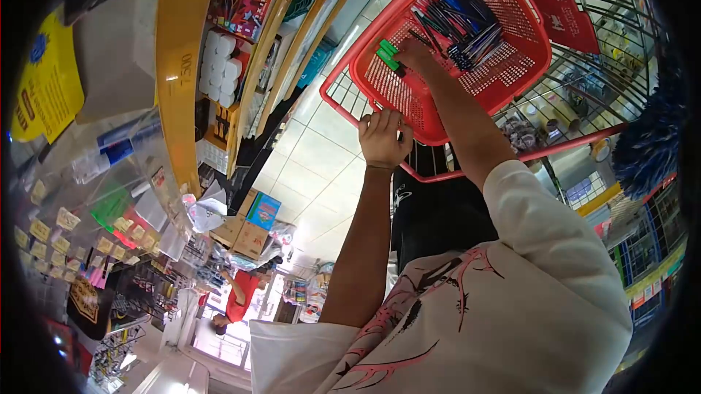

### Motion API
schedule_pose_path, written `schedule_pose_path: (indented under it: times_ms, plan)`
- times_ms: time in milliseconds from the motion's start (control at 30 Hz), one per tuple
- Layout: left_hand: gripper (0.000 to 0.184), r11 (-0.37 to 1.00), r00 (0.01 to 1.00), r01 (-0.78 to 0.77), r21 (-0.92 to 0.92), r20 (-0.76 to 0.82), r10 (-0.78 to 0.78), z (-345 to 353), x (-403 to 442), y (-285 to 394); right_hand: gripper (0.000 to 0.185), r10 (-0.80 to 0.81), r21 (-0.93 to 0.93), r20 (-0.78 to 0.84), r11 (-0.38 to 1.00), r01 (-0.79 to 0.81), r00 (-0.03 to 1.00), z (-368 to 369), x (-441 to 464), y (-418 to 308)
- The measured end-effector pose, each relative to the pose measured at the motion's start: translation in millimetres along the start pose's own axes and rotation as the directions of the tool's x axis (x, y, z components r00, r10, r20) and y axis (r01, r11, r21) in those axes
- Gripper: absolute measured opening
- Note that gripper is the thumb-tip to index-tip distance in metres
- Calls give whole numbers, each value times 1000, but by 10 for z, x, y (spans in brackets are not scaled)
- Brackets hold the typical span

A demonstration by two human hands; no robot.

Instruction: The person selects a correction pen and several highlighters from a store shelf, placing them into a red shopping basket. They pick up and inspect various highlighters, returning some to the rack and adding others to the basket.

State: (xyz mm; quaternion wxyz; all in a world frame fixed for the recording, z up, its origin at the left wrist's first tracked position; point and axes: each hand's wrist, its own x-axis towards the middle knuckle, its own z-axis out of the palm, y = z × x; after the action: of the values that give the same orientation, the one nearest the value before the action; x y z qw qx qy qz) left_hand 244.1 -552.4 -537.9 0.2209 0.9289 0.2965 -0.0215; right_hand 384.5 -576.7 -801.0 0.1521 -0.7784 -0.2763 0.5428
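A red perforated basket [537, 29] rests in a wire shopping cart with red edging [438, 175]. Inside lies a pile of blue, black and pink pens [467, 18]. My right hand [415, 54] reaches into the basket, its fingers closed at the ends of green markers [387, 56] near the left wall. Lower down, my left hand [383, 137] is at the near left rim of the basket, fingers bent over the edge; a small dark thing shows by its fingers, too small to name.
Shelves with goods [223, 65] and an orange-yellow shelf edge [177, 65] stand at left. Cardboard boxes [250, 239] sit on the tiled floor [321, 147]. A person in red [239, 297] is in the background. A blue fringed item [646, 142] hangs at right.
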Motion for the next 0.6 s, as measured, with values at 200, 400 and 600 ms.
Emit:
schedule_pose_path:
  times_ms: [200,400,600]
  plan:
    - [8,999,999,-27,31,30,26,0,-1,-21,34,154,119,-106,983,-142,982,50,-112,-253]
    - [9,999,999,-44,24,12,44,-25,33,9,30,101,49,-295,995,-91,950,357,-47,141]
    - [7,996,996,-88,7,-20,88,-12,8,3,35,291,459,0,850,-258,957,7,-296,203]
